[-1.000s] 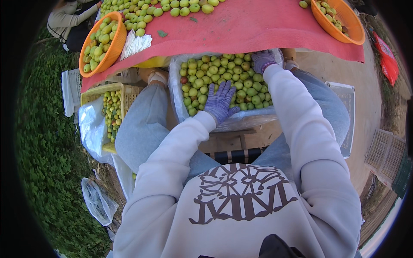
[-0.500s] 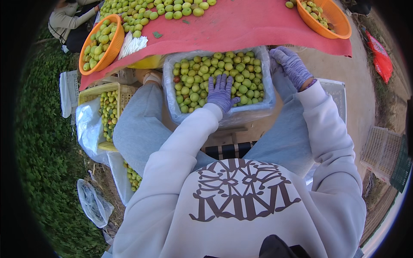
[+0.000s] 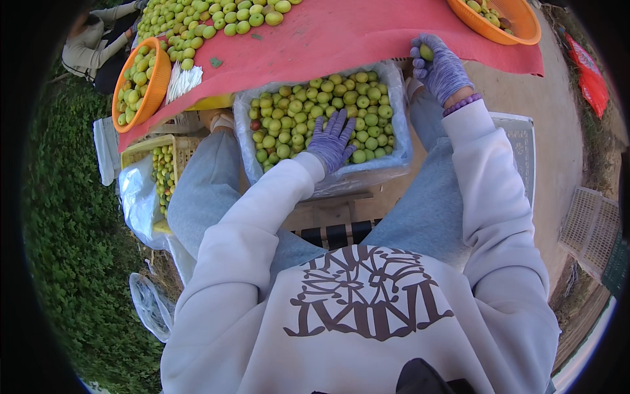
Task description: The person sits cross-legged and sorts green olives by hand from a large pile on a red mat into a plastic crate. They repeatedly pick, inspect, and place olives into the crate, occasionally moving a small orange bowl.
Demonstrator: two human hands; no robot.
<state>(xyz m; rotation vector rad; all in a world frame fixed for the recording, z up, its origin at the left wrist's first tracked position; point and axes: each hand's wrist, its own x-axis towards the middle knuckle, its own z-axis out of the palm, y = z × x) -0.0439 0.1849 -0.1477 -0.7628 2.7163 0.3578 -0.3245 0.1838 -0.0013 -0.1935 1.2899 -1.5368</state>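
Note:
A crate lined with clear plastic (image 3: 357, 172) stands between my knees, full of round yellow-green jujubes (image 3: 289, 118), one of them reddish at the left side. My left hand (image 3: 331, 141), in a purple glove, lies on top of these jujubes with its fingers spread. Beyond the crate's right corner, my right hand (image 3: 443, 72) is raised by the red cloth's edge. This hand, also gloved in purple, is closed round a single green jujube (image 3: 426, 52), which shows between thumb and fingers.
A red cloth (image 3: 315, 46) covers the table ahead, with loose jujubes (image 3: 243, 16) at its far left. Orange baskets of jujubes stand at its left (image 3: 157, 85) and right (image 3: 528, 33). A yellow crate (image 3: 180, 157) sits beside my left leg. Another person (image 3: 92, 49) sits far left.
My right hand has moved up and turned, and a jujube now shows in its fingers. My left hand stays on the jujubes in the crate. The whole view has shifted slightly.

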